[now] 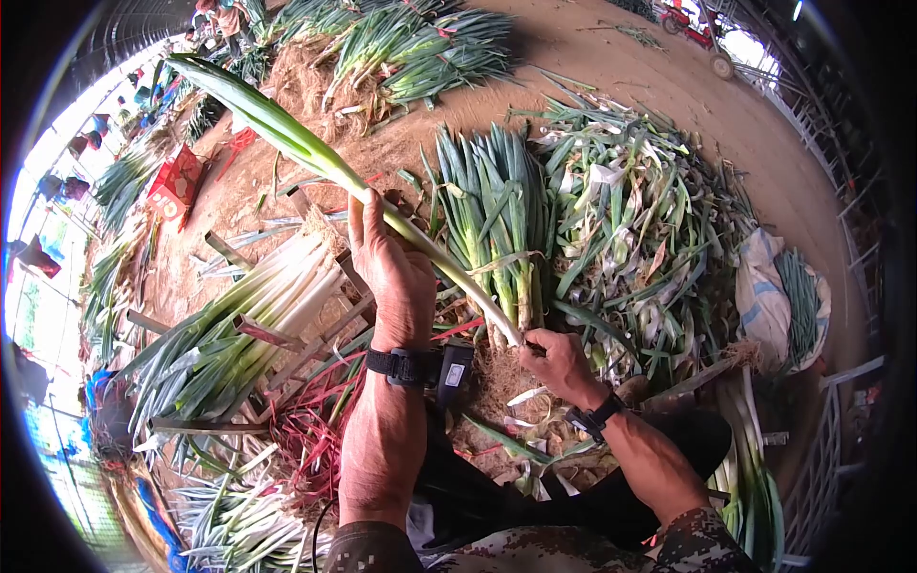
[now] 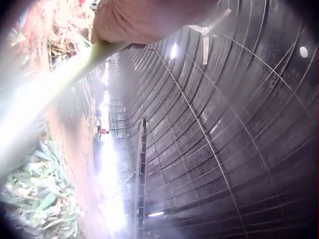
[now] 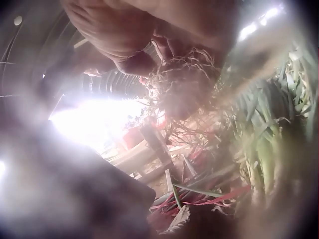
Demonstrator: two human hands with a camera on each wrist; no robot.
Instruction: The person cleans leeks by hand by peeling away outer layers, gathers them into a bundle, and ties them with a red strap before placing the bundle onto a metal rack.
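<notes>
A long green onion (image 1: 306, 143) slants across the head view, leaves at the upper left and white root end at the lower right. My left hand (image 1: 394, 277) grips it around the middle of its stalk. Down at the root end, the curled fingers of my right hand (image 1: 565, 368) pinch the onion. Bushy roots (image 3: 187, 92) show beside the right fingers in the right wrist view. Behind the stalk, a bunch of unpeeled green onions (image 1: 497, 210) stands on the ground, leaves away from me.
Peeled green onions (image 1: 277, 286) lie on a wooden rack at left, with red ties (image 1: 310, 430) below it. A heap of stripped leaves (image 1: 640, 229) spreads at right, beside a white sack (image 1: 761, 291). More onion bunches (image 1: 411, 53) lie at the back, a red box (image 1: 177, 186) at far left.
</notes>
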